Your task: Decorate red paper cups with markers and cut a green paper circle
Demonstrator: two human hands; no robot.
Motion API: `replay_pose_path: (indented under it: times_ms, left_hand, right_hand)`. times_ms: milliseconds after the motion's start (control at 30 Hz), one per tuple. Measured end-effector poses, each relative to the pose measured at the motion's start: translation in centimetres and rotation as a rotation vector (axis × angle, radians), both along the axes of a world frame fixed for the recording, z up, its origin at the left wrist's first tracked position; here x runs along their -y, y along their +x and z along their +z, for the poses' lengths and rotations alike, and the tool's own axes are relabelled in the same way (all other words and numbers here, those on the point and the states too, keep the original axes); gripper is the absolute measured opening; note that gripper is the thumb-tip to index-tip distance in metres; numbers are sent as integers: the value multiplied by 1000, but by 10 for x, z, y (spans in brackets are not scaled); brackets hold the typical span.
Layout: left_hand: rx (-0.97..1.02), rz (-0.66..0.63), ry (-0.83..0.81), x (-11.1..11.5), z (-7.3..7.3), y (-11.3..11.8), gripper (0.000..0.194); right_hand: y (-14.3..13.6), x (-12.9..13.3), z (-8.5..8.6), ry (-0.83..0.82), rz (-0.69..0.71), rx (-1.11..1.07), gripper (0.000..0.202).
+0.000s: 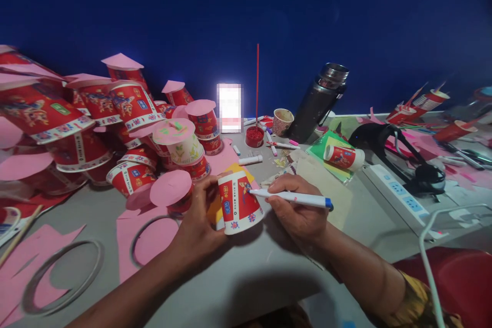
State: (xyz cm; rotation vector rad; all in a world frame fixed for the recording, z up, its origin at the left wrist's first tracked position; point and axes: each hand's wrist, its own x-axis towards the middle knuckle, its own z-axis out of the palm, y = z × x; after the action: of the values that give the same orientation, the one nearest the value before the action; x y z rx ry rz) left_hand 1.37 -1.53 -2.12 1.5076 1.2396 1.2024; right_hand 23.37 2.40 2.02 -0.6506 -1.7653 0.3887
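A red and white printed paper cup (240, 202) is upside down in the middle of the view, its wide rim facing down. My left hand (200, 220) grips it from the left, fingers behind and thumb low at the rim. My right hand (300, 210) is closed round a white marker (292, 198) with a blue end. The marker's tip points left and meets, or nearly meets, the printed side of the cup. Just left of my left hand stands a red cup topped with a pink paper disc (170, 188).
Stacked red cups with pink paper tops (134, 102) fill the left. Grey rings (63, 277) lie on pink paper. Behind are a red stick in a small pot (254, 137) and a black flask (319, 105). At right are a power strip (397, 195) and a white cable (426, 266).
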Motion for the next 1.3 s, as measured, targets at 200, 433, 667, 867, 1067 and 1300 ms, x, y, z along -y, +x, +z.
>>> replay_pose_path:
  times_ms: [200,433,667,867,1067,1300]
  left_hand:
    - [5,3,-9,-1,-4,-2,91]
    - [-6,-5,28,-2,-3,-1,88]
    - [-57,-18,20,-2,-7,-3,88]
    - [-64,-27,14,-1,-5,-2,86]
    - [-71,-25,4,0,-4,-2,90]
    - [-93,-29,20,-2,-5,-4,88]
  right_hand:
    - [0,-1,-1,8,5,7,5]
    - [-2,1,2,44,96,13,6]
    - [2,-2,0,38,104,92,9]
    - [3,-2,-1,45,95,132,5]
    - [4,-2,-1,21,93,141,7]
    - [3,-1,1,49,83,95,7]
